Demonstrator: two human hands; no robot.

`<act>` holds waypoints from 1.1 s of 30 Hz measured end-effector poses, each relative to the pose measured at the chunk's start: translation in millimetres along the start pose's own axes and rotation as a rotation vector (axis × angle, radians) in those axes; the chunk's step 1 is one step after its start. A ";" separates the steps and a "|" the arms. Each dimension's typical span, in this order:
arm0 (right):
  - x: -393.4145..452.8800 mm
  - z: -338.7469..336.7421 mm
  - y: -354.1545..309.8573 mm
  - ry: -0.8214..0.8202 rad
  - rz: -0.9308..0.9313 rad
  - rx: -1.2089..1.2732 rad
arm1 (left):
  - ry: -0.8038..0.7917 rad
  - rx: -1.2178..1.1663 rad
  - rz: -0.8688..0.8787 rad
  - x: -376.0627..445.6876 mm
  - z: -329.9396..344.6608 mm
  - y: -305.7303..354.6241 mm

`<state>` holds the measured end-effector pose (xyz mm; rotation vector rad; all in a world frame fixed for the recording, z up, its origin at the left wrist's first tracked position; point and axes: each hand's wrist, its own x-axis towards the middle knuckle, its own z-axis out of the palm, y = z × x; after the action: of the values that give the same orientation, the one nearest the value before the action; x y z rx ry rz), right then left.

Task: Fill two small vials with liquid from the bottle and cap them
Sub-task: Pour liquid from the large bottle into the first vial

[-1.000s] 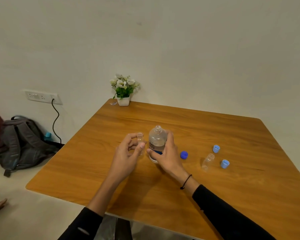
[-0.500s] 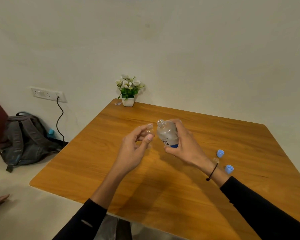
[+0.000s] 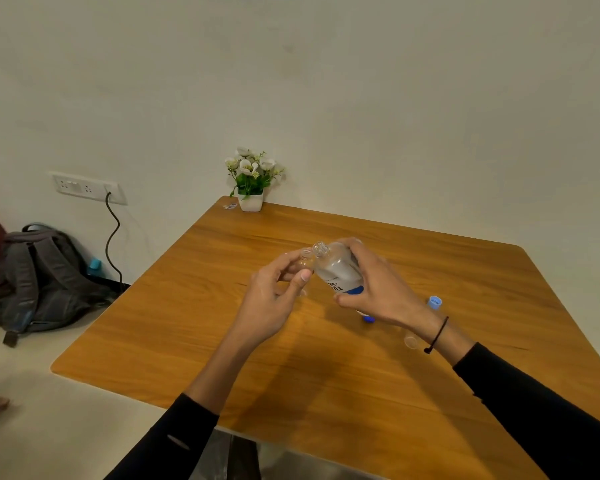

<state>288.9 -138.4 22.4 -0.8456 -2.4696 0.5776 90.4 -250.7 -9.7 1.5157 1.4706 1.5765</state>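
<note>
left hand (image 3: pixel 272 299) pinches a vial (image 3: pixel 305 259) upright; right hand (image 3: pixel 378 292) grips the bottle (image 3: pixel 338 271), tipped, its mouth just beside the vial's. best to tilt slowly, lip over the opening, vial steady. right of the bottle, her wrist half hides a second vial (image 3: pixel 411 341) and a cap (image 3: pixel 434 302); the liquid level is unclear.

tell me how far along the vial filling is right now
Done: the bottle is uncapped, its dark blue cap lying on the table.
In hand: the right hand tilts the bottle's mouth toward the vial pinched by the left hand; no liquid is visible in it.
Left: filling both vials and capping them. The second vial lies uncapped on the table, a light blue cap nearby.
</note>
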 end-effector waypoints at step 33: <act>6.7 -38.3 -1.6 -0.141 0.021 -0.272 | 0.000 0.081 -0.024 0.3 7.0 -6.9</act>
<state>304.4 -126.2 56.0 -0.9627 -2.7127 0.3210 94.6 -246.0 -17.3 1.5370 1.5640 1.5193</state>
